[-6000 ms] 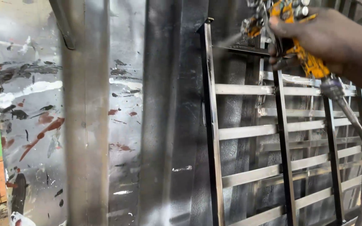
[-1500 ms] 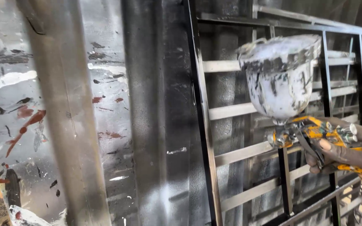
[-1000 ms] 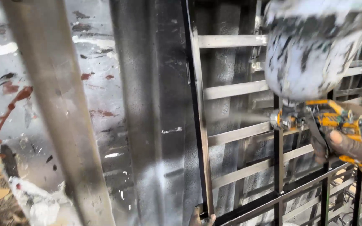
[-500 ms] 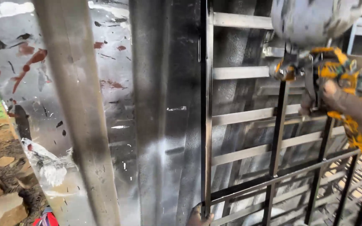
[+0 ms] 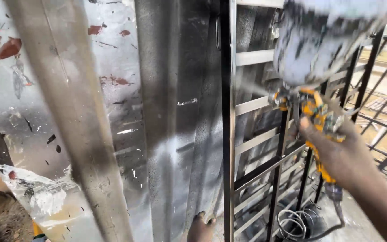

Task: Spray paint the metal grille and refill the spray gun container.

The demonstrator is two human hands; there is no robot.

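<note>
One hand shows clearly, my right hand [image 5: 337,150], low on the right and closest to me, wrapped tight around the yellow grip of a spray gun [image 5: 312,112]. My forefinger lies along its side near the trigger. The gun's long axis stands nearly upright: a coiled hose [image 5: 298,224] hangs from the bottom of the handle, and a big rounded paint cup [image 5: 323,40] sits on top, its skin mottled grey and white with dried overspray. The nozzle points left, level, toward the metal grille [image 5: 247,107], and a faint pale mist shows just ahead of it.

At the bottom edge, between the grille's frame and the sheet metal, fingertips of another hand [image 5: 201,228] poke into view; they seem to touch the foot of the frame, but I cannot tell whose they are or whether they grip it, so my left hand's state is unknown to me.

Beyond the gun, the grille is a tall frame of square tube with flat horizontal slats, some coated pale silver, some dark and bare. Left of it hangs a wide metal sheet [image 5: 175,112], smooth and folded, streaked grey with fresh paint. A slanting grey post [image 5: 75,121] crosses the left foreground. Farther back, a wall [image 5: 5,89] carries red and black splashes.
</note>
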